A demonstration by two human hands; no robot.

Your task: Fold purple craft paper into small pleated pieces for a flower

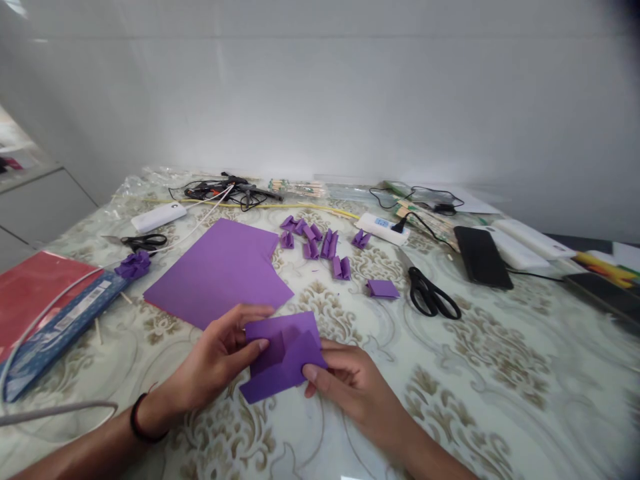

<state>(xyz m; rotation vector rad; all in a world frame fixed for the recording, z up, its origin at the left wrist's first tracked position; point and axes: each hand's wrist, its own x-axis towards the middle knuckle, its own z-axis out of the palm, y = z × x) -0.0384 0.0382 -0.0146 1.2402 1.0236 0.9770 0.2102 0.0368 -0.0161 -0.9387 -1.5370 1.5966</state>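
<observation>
Between my two hands is a purple piece of paper [295, 363], partly folded, with a flap lying across its lower right. My left hand [227, 353] pinches its left side, thumb on top. At the right edge my right hand [345, 380] grips it with the thumb in front and the fingers behind. Just beyond lie large purple paper sheets [220, 267], partly behind my left hand. Several small folded purple paper pieces [329, 245] stand on the patterned table, and a flat folded one [383, 289] lies to their right.
Black-handled scissors [430, 290] lie at right, a second pair [143, 241] at left. A phone [483, 257], power strip [384, 228] and white power bank [159, 217] lie farther back. At left are a red pack [43, 293], a crumpled purple paper flower [134, 265] and cables.
</observation>
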